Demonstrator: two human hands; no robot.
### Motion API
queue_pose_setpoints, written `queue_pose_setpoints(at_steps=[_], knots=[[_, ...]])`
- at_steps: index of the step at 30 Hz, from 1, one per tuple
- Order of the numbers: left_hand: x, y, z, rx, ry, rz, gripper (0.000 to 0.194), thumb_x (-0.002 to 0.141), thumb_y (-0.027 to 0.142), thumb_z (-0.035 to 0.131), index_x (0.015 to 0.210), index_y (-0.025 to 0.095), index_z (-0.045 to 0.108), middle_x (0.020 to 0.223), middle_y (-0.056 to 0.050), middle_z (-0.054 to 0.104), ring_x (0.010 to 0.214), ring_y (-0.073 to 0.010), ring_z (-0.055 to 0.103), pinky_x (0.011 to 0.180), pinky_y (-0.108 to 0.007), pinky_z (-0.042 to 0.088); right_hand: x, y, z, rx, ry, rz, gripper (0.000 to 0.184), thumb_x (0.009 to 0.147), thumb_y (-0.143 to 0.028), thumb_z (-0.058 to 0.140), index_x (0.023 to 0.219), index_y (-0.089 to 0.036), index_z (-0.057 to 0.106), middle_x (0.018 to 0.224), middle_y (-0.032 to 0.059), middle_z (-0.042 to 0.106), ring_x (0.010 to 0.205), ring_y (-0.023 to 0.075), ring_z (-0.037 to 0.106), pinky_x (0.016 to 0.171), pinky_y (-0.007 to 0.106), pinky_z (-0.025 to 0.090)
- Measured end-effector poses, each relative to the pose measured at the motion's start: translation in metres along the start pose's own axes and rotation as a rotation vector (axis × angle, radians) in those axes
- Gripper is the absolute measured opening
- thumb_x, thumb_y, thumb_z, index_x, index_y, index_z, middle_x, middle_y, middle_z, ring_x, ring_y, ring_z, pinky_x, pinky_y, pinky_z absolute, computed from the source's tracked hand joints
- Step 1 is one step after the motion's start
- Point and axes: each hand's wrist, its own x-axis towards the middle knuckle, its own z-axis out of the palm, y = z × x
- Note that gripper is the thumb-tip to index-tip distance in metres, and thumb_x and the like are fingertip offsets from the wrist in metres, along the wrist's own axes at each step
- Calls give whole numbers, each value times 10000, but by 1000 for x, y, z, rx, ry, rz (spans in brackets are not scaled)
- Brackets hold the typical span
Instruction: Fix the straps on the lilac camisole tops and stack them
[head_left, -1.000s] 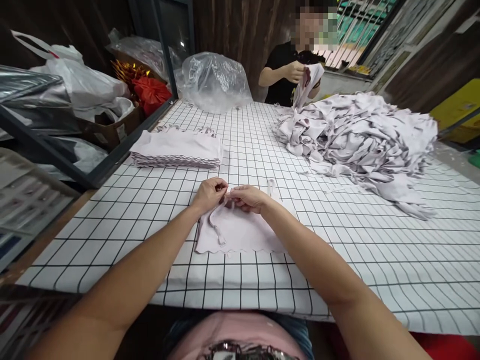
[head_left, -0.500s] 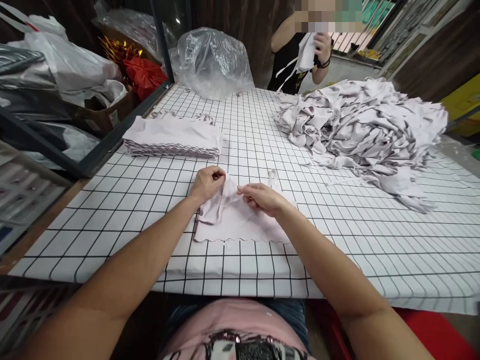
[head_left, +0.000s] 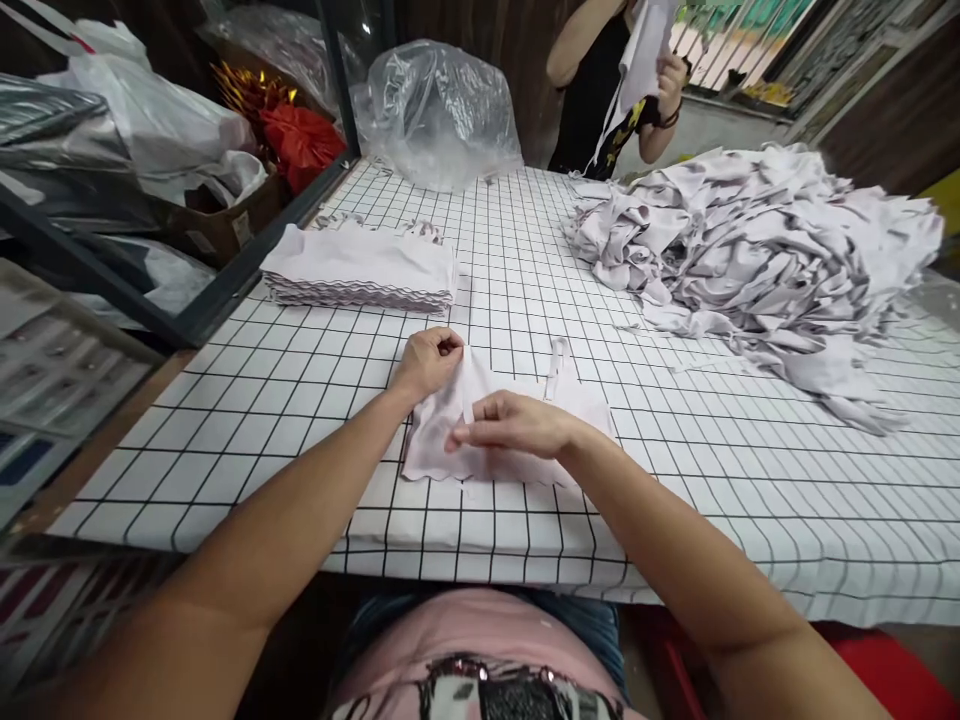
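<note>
A pale pink top with straps and a wavy hem (head_left: 439,455) lies flat on the checked cloth in front of me. My left hand (head_left: 431,360) pinches its left strap at the upper end, fingers closed. Over the middle of the top is my right hand (head_left: 517,425), thumb stretched down to the left and apart from the bent index finger. Its fingertips are at the lower part of that strap, slightly smeared by motion. The right strap (head_left: 556,365) lies loose on the cloth, beyond my right hand.
Behind my left hand sits a neat stack of similar tops (head_left: 360,265). A big loose heap of them (head_left: 757,240) covers the back right. A clear plastic bag (head_left: 442,115) stands at the far edge, near a person holding up a garment (head_left: 649,60). A dark metal post (head_left: 337,75) rises at left.
My right hand has moved down and left over the top. The folded flap at the left now lies spread out to the hem. My left hand keeps its pinch.
</note>
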Motion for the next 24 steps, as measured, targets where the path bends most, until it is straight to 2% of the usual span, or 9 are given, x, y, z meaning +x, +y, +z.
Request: queue_pose_setpoints(at_steps=[3, 6, 8, 12, 14, 20, 24], knots=[[1, 1, 1, 8, 7, -1, 125, 701, 217, 597, 737, 141, 689, 675, -18, 646, 616, -132, 558, 586, -230, 441, -26, 5, -1, -98, -156, -42, 308, 878, -428, 618, 830, -133, 692, 835, 27, 675, 684, 91, 526, 643, 245, 414], [2, 1, 1, 28, 26, -2, 117, 691, 190, 587, 723, 141, 688, 665, -16, 639, 613, -132, 557, 592, -230, 437, -41, 13, -5, -116, -205, -102, 274, 894, -394, 610, 938, -146, 719, 961, 48, 688, 855, 128, 588, 820, 292, 438], [3, 1, 1, 47, 36, -6, 120, 688, 187, 584, 724, 141, 689, 665, -15, 640, 610, -132, 557, 592, -232, 435, -45, 18, -8, -91, -152, -132, 240, 873, -376, 644, 924, -156, 724, 978, 42, 668, 891, 132, 592, 854, 295, 437], [3, 0, 1, 70, 52, -22, 123, 688, 201, 590, 731, 144, 691, 667, -16, 650, 614, -139, 568, 592, -236, 434, -44, 24, -11, 51, -16, -90, 217, 814, -357, 709, 769, -148, 671, 805, 8, 636, 663, 85, 538, 635, 241, 429], [3, 1, 1, 68, 56, -33, 123, 689, 217, 601, 735, 148, 692, 680, -17, 661, 625, -143, 579, 597, -237, 438, -41, 23, -14, 87, 40, -89, 221, 804, -338, 717, 730, -147, 636, 734, -5, 623, 620, 75, 511, 588, 224, 402], [2, 3, 1, 67, 55, -78, 114, 708, 240, 604, 744, 158, 675, 715, -22, 677, 654, -148, 597, 619, -233, 455, -26, 8, -26, 99, 177, -226, 234, 781, -319, 735, 712, -162, 577, 798, 21, 681, 696, 91, 564, 653, 239, 433], [3, 10, -9, 83, 152, -46, 136, 731, 276, 621, 788, 160, 665, 820, -34, 676, 628, -126, 558, 609, -235, 447, -6, -2, -34, 156, 286, -327, 282, 706, -307, 792, 744, -179, 543, 762, 13, 688, 681, 104, 581, 659, 259, 441]])
